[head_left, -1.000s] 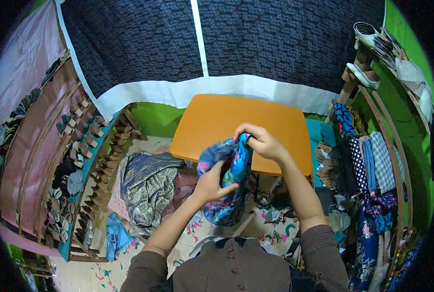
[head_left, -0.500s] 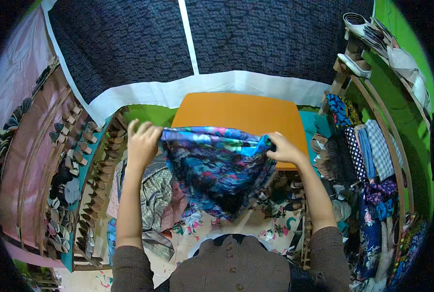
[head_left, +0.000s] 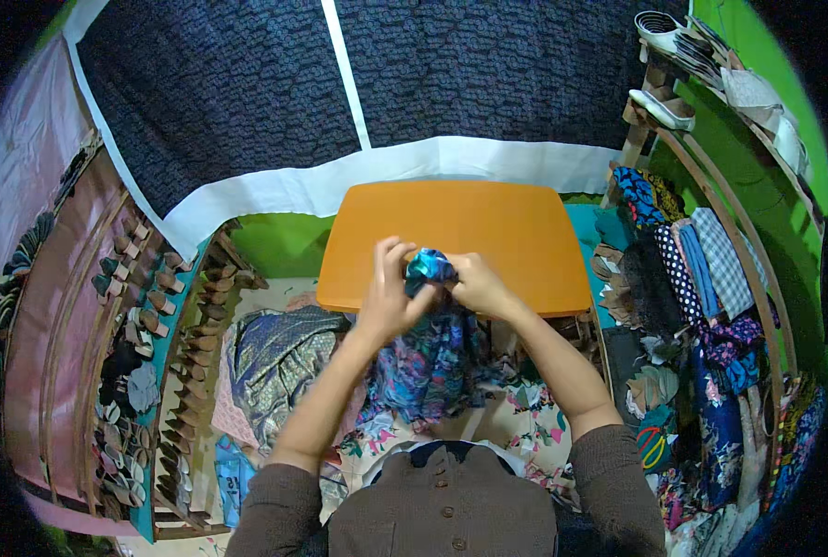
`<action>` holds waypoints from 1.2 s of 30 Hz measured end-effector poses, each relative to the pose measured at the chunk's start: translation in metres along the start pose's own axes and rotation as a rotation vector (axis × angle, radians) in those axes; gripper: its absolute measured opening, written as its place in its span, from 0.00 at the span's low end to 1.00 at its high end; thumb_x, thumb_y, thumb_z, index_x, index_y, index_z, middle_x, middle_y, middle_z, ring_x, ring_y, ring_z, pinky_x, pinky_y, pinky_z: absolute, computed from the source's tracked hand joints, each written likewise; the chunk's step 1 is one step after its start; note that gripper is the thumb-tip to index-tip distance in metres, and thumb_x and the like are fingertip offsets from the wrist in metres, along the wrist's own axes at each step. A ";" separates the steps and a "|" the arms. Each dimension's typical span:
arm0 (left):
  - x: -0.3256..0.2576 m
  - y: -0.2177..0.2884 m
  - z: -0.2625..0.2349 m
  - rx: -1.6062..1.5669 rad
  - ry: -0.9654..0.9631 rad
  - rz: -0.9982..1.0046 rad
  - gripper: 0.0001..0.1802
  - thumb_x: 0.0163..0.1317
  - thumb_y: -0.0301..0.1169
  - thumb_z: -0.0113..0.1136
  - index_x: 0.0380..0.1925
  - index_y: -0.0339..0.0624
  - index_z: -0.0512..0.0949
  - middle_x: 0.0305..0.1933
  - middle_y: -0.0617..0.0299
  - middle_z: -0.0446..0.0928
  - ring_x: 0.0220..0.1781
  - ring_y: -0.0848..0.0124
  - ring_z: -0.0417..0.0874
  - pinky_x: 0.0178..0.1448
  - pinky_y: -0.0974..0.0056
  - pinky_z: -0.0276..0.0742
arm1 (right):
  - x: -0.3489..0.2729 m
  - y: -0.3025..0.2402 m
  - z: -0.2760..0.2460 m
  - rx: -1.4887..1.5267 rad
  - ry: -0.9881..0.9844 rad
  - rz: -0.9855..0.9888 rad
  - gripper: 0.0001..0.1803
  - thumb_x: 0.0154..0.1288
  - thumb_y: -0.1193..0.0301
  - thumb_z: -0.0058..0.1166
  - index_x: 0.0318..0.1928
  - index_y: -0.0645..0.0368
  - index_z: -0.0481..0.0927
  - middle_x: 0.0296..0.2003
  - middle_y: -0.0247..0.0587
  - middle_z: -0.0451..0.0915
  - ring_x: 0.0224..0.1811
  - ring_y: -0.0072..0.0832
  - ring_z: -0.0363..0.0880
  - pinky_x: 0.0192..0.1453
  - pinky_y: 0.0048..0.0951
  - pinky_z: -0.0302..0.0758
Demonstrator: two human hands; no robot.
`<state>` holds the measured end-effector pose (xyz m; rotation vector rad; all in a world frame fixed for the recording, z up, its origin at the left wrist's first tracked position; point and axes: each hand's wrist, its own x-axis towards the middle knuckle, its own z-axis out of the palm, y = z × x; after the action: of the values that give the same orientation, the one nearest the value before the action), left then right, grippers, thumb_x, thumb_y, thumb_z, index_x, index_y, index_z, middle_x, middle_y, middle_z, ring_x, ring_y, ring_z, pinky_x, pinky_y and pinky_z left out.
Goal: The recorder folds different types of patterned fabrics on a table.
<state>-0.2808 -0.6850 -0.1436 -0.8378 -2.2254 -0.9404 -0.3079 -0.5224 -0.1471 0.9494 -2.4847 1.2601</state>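
Observation:
A piece of patterned cloth (head_left: 423, 362) in blue, purple and pink hangs below my hands, its top bunched into a bright blue knot-like gather. My right hand (head_left: 477, 284) is closed around that gathered top. Just left of it, my left hand (head_left: 391, 290) has its fingers and thumb apart, close against the bunch; whether it touches the cloth is hard to see. The lower part of the fabric drops in folds in front of the orange table (head_left: 451, 218), above the floor.
A pile of dark gold-patterned fabric (head_left: 288, 357) lies on the floor at left. Shoe racks (head_left: 144, 371) line the left side. Folded clothes (head_left: 678, 288) fill the right shelf, with white shoes (head_left: 663, 110) above. A dark curtain (head_left: 488, 74) hangs behind the table.
My hands have come together from wide apart. The cloth, stretched between them before, is now gathered at the top and hangs down narrower. My left hand has opened its fingers.

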 end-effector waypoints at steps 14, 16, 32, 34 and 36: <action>-0.128 -0.114 0.018 -0.104 -0.201 -0.538 0.11 0.57 0.29 0.48 0.38 0.35 0.73 0.36 0.42 0.74 0.41 0.47 0.75 0.43 0.55 0.71 | 0.007 0.020 -0.088 0.289 0.358 0.018 0.10 0.56 0.79 0.51 0.40 0.65 0.75 0.33 0.32 0.78 0.37 0.18 0.72 0.44 0.22 0.69; -0.120 -0.122 0.003 -0.158 0.032 -0.643 0.13 0.58 0.32 0.49 0.40 0.35 0.70 0.36 0.40 0.74 0.40 0.45 0.75 0.40 0.54 0.71 | 0.001 0.022 -0.092 0.390 0.491 0.160 0.09 0.61 0.70 0.51 0.37 0.63 0.76 0.32 0.30 0.77 0.35 0.18 0.71 0.42 0.23 0.68; -0.114 -0.101 0.052 -0.293 -0.608 -0.423 0.33 0.44 0.38 0.63 0.52 0.40 0.65 0.53 0.45 0.66 0.55 0.53 0.68 0.58 0.57 0.64 | -0.008 -0.005 -0.091 0.223 0.335 0.152 0.15 0.52 0.83 0.44 0.43 0.68 0.73 0.37 0.42 0.78 0.43 0.29 0.74 0.48 0.28 0.68; -0.071 -0.074 0.034 -0.304 -0.452 -0.353 0.44 0.43 0.44 0.66 0.59 0.40 0.57 0.59 0.46 0.58 0.60 0.52 0.63 0.62 0.56 0.60 | -0.007 -0.009 -0.074 0.111 0.245 0.060 0.21 0.45 0.84 0.42 0.44 0.67 0.72 0.40 0.48 0.76 0.46 0.37 0.73 0.50 0.31 0.68; -0.029 -0.040 0.026 -0.304 -0.406 -0.333 0.49 0.42 0.47 0.67 0.61 0.41 0.53 0.61 0.46 0.55 0.61 0.51 0.61 0.62 0.55 0.59 | -0.001 -0.007 -0.048 -0.120 0.125 -0.014 0.24 0.41 0.84 0.42 0.45 0.66 0.72 0.40 0.51 0.74 0.46 0.44 0.71 0.51 0.36 0.68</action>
<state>-0.2981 -0.6968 -0.1957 -0.8665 -2.6697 -1.3950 -0.3077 -0.4873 -0.1138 0.8313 -2.4221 1.1159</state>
